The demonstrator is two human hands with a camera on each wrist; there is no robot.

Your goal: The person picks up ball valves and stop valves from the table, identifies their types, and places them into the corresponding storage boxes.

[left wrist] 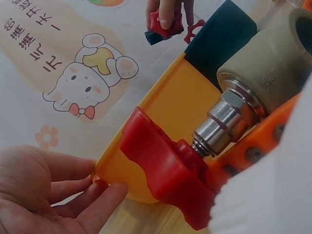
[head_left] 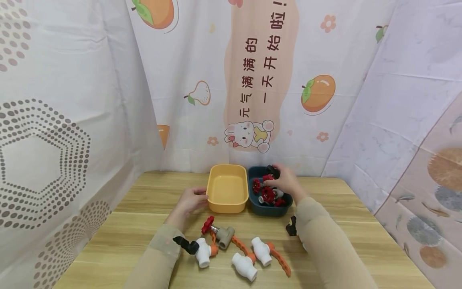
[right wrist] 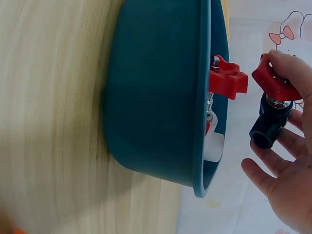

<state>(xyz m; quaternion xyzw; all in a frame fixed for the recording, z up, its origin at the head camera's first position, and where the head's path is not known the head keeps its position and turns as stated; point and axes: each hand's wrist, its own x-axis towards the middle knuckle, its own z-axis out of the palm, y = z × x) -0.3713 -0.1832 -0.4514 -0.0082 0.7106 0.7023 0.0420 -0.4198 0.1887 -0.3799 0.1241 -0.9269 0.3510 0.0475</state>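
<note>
My right hand [head_left: 285, 180] holds a black stop valve [right wrist: 270, 119] with a red handwheel above the blue bin [head_left: 268, 210]. In the right wrist view the thumb lies on the handwheel, and the other fingers are spread behind the valve's body. Inside the blue bin are several red-handled valves [head_left: 268, 195], partly hidden by one another and the bin wall. My left hand [head_left: 190, 200] is at the left side of the yellow bin [head_left: 227, 208], its fingertips touching the wall near the rim. The yellow bin has nothing in it.
In front of the bins lie a beige stop valve [head_left: 224, 237] with a red handwheel and white ball valves with orange handles: one left [head_left: 203, 253], one centre [head_left: 244, 266], one right [head_left: 261, 251]. A printed curtain [head_left: 202, 132] hangs behind the wooden table [head_left: 119, 228].
</note>
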